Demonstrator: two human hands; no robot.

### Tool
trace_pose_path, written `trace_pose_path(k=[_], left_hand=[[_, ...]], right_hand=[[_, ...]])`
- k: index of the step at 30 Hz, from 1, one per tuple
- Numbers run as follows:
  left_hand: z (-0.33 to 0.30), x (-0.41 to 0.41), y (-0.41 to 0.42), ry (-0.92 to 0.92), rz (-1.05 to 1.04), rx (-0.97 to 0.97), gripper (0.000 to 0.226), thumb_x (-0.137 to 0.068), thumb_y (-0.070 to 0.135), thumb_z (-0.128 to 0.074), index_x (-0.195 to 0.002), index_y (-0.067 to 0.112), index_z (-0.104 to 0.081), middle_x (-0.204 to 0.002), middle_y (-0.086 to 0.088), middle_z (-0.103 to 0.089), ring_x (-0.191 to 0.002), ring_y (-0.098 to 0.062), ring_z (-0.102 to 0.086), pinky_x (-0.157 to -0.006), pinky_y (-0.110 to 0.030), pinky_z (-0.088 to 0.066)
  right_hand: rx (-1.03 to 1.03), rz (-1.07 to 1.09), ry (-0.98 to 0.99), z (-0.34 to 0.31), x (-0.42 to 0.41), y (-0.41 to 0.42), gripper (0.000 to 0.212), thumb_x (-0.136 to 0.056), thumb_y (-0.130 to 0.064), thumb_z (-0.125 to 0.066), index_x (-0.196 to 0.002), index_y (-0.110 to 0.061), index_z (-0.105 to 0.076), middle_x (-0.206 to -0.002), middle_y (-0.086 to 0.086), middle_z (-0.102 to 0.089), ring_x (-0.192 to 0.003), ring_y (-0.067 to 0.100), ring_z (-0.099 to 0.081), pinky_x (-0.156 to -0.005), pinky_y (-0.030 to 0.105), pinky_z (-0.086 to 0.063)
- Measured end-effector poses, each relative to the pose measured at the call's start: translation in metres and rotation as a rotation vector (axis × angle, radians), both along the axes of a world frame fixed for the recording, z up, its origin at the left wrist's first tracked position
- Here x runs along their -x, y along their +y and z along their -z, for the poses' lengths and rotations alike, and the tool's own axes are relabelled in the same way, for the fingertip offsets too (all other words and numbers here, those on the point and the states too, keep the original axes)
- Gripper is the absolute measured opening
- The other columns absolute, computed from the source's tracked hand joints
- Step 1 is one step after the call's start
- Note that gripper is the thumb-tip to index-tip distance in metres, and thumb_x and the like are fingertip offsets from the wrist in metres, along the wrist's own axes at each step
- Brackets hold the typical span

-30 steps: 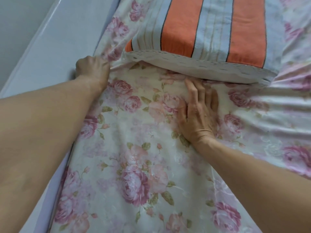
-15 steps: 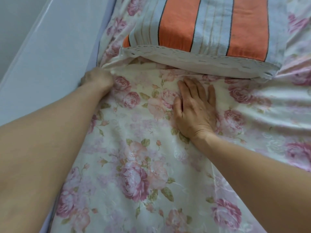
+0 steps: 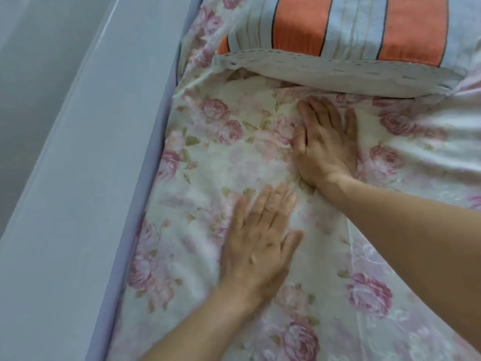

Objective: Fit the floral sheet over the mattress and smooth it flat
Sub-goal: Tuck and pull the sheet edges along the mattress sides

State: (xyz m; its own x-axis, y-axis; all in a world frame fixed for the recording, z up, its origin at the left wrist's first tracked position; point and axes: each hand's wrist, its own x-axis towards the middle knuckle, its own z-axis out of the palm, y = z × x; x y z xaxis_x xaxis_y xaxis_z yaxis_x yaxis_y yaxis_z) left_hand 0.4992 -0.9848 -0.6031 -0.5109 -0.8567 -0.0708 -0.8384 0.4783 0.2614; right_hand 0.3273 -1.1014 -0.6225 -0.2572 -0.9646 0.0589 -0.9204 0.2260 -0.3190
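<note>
Head view, steeply downward (close)

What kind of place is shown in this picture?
Most likely a bedroom in a home. A floral sheet covers a mattress, a striped pillow lies at its head, and a plain wall runs along the bed's side. Both hands lie flat on the sheet.

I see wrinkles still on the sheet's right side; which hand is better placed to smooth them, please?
Probably the right hand: it lies flat on the sheet beside the wrinkles, nearer than the left hand.
</note>
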Motion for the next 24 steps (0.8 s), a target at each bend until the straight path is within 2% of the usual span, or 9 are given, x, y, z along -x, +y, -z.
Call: trace_pose_path(k=[2, 5, 9, 13, 15, 18, 21, 24], left_hand=[[0.009, -0.033, -0.028, -0.144, -0.092, 0.057, 0.061, -0.097, 0.053, -0.007, -0.153, 0.031, 0.002, -0.161, 0.011, 0.007, -0.147, -0.008, 0.01, -0.119, -0.04, 0.005], [0.009, -0.057, -0.066, -0.202, -0.305, 0.09, 0.064, -0.094, 0.053, -0.006, -0.153, 0.03, 0.005, -0.161, 0.011, 0.008, -0.147, -0.009, 0.009, -0.12, -0.04, 0.003], [0.013, -0.05, -0.067, -0.215, -0.357, 0.124, 0.063, -0.095, 0.051, -0.008, -0.153, 0.027, 0.002, -0.161, 0.007, 0.007, -0.148, -0.012, 0.008, -0.12, -0.043, 0.002], [0.015, -0.052, -0.07, -0.203, -0.353, 0.134, 0.063, -0.096, 0.051, -0.008, -0.153, 0.027, 0.004, -0.162, 0.006, 0.008, -0.148, -0.013, 0.009, -0.12, -0.044, 0.002], [0.016, -0.053, -0.069, -0.206, -0.346, 0.146, 0.063, -0.097, 0.051, -0.009, -0.153, 0.027, 0.004, -0.162, 0.006, 0.008, -0.148, -0.013, 0.009, -0.12, -0.044, 0.003], [0.017, -0.054, -0.071, -0.208, -0.339, 0.158, 0.062, -0.097, 0.052, -0.009, -0.153, 0.027, 0.004, -0.162, 0.006, 0.009, -0.148, -0.014, 0.009, -0.12, -0.044, 0.003], [0.019, -0.054, -0.07, -0.202, -0.339, 0.181, 0.063, -0.097, 0.053, -0.009, -0.154, 0.028, 0.0, -0.162, 0.006, 0.005, -0.148, -0.014, 0.006, -0.12, -0.044, 0.003], [0.02, -0.057, -0.07, -0.208, -0.335, 0.196, 0.064, -0.096, 0.054, -0.009, -0.154, 0.026, -0.002, -0.162, 0.005, 0.002, -0.149, -0.015, 0.003, -0.12, -0.044, 0.001]], right_hand=[[0.012, -0.011, -0.004, 0.0, 0.0, -0.001, 0.054, -0.094, -0.035, -0.026, -0.148, -0.026, -0.028, -0.156, -0.009, -0.022, -0.145, 0.011, -0.011, -0.118, 0.045, 0.002], [0.032, -0.016, 0.014, 0.001, 0.001, -0.002, 0.053, -0.092, -0.037, -0.028, -0.144, -0.027, -0.033, -0.153, -0.009, -0.027, -0.143, 0.013, -0.015, -0.118, 0.046, -0.001], [0.033, -0.014, 0.024, 0.002, 0.002, -0.003, 0.053, -0.092, -0.039, -0.028, -0.143, -0.027, -0.033, -0.152, -0.008, -0.028, -0.143, 0.014, -0.017, -0.118, 0.046, -0.001], [-0.046, -0.048, 0.01, -0.002, 0.003, -0.004, 0.056, -0.095, -0.042, -0.026, -0.148, -0.027, -0.023, -0.156, -0.007, -0.019, -0.145, 0.013, -0.008, -0.118, 0.045, 0.004], [-0.092, -0.078, -0.077, -0.006, 0.008, -0.003, 0.058, -0.096, -0.043, -0.028, -0.15, -0.026, -0.019, -0.158, -0.007, -0.014, -0.146, 0.011, -0.004, -0.118, 0.042, 0.007], [-0.056, -0.104, -0.275, -0.022, 0.002, 0.023, 0.059, -0.097, -0.042, -0.033, -0.152, -0.023, -0.019, -0.16, -0.004, -0.012, -0.147, 0.015, -0.005, -0.119, 0.042, 0.0], [0.074, -0.399, -0.085, -0.036, -0.023, 0.112, 0.059, -0.098, -0.044, -0.027, -0.152, -0.021, -0.022, -0.16, 0.0, -0.013, -0.148, 0.018, -0.006, -0.118, 0.051, -0.001], [-0.038, -0.856, 0.059, -0.034, -0.034, 0.23, 0.058, -0.099, -0.046, -0.032, -0.152, -0.025, -0.021, -0.16, -0.001, -0.012, -0.148, 0.018, -0.005, -0.118, 0.054, -0.002]])
